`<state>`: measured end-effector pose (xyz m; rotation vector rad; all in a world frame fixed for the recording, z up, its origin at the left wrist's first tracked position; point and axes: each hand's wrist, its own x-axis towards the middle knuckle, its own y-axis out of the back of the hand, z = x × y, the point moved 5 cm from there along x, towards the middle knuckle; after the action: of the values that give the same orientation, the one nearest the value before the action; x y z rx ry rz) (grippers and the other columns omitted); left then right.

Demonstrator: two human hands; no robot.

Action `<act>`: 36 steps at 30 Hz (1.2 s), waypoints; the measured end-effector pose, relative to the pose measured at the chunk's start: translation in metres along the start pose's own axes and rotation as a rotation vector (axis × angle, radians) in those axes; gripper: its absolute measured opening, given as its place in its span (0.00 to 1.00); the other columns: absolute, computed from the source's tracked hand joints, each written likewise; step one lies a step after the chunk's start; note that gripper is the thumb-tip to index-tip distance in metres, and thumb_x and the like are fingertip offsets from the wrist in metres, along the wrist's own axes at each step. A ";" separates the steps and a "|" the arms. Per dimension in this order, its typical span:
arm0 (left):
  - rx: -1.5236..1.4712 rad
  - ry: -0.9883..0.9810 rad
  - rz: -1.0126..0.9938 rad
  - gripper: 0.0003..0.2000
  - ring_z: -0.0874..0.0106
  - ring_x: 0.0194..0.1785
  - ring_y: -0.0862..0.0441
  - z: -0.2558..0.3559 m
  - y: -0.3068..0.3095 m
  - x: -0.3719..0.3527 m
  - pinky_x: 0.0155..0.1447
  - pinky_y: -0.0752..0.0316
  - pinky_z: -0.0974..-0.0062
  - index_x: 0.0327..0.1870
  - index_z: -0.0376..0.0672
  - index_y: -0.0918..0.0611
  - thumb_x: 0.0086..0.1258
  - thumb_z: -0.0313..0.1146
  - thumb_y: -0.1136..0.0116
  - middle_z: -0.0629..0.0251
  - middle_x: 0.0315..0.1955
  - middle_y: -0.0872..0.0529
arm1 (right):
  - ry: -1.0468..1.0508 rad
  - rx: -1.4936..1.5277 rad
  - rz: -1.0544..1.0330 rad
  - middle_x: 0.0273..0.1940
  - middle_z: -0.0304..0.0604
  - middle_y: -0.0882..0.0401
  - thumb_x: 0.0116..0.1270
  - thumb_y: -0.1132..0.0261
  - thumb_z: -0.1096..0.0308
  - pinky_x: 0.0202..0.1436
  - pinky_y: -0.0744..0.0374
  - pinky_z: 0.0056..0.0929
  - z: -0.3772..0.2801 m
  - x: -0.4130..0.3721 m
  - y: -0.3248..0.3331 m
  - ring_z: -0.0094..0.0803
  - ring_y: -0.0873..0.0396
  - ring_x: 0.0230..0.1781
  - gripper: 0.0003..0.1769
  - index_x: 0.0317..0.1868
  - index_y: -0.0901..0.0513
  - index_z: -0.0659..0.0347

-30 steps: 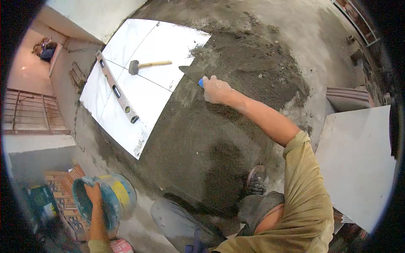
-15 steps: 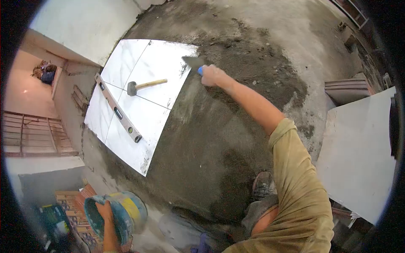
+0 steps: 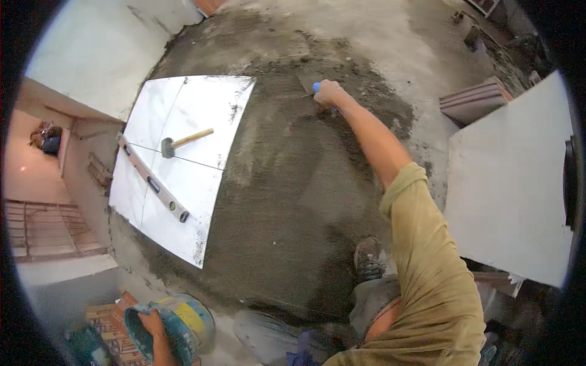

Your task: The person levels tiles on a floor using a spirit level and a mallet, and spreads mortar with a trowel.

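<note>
My right hand (image 3: 331,96), stretched out far over the floor, is wrapped around the blue handle of a trowel (image 3: 304,83). The trowel's blade is low over the dark, damp mortar (image 3: 274,210), to the right of the white floor tiles (image 3: 198,192). At the lower left, my left hand (image 3: 152,322) grips the rim of a tilted bucket (image 3: 196,318) with a yellow patch, its fingers partly inside. On the tiles lie a mallet (image 3: 194,138) with a wooden handle and a long spirit level (image 3: 154,181).
A large pale panel (image 3: 506,183) stands on the right, beside a stack of tiles (image 3: 476,100). Cardboard boxes (image 3: 110,326) sit behind the bucket. A wall (image 3: 104,55) borders the tiles at the upper left. My shoe (image 3: 368,261) rests at the mortar's near edge.
The trowel has gone from the tiles' upper right corner to the right, over the mortar. The view has shifted a little. My left hand keeps its hold on the bucket.
</note>
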<state>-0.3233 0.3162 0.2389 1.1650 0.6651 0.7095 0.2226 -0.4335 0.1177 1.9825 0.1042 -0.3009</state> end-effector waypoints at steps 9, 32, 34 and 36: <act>0.238 0.034 0.009 0.28 0.49 0.57 0.25 -0.109 -0.032 0.074 0.60 0.32 0.59 0.60 0.24 0.34 0.60 0.30 0.43 0.40 0.55 0.25 | -0.005 -0.045 0.248 0.38 0.64 0.20 0.59 0.46 0.64 0.47 0.22 0.47 0.253 -0.219 0.044 0.59 0.20 0.39 0.16 0.39 0.21 0.69; 0.172 0.029 0.105 0.30 0.49 0.60 0.28 -0.024 -0.007 0.015 0.64 0.36 0.63 0.60 0.26 0.32 0.58 0.34 0.41 0.42 0.56 0.24 | -0.618 1.509 0.313 0.18 0.34 0.32 0.63 0.42 0.49 0.16 0.29 0.29 0.283 -0.343 -0.008 0.27 0.32 0.14 0.16 0.33 0.28 0.52; 0.132 0.029 0.087 0.31 0.49 0.62 0.29 -0.028 -0.007 0.018 0.65 0.37 0.62 0.61 0.26 0.33 0.59 0.34 0.41 0.41 0.57 0.25 | -0.767 1.347 0.122 0.18 0.34 0.32 0.64 0.42 0.45 0.14 0.30 0.30 0.337 -0.336 -0.058 0.27 0.33 0.12 0.17 0.35 0.29 0.50; 0.132 0.030 0.118 0.31 0.49 0.62 0.29 -0.039 -0.014 0.020 0.66 0.37 0.62 0.61 0.26 0.34 0.59 0.35 0.41 0.40 0.57 0.26 | -0.688 1.181 0.109 0.17 0.34 0.33 0.64 0.42 0.46 0.14 0.29 0.31 0.313 -0.339 -0.055 0.27 0.33 0.12 0.17 0.34 0.29 0.50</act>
<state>-0.3387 0.3510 0.2132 1.3257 0.6809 0.7929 -0.1669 -0.6727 0.0340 2.8598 -0.7862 -1.1420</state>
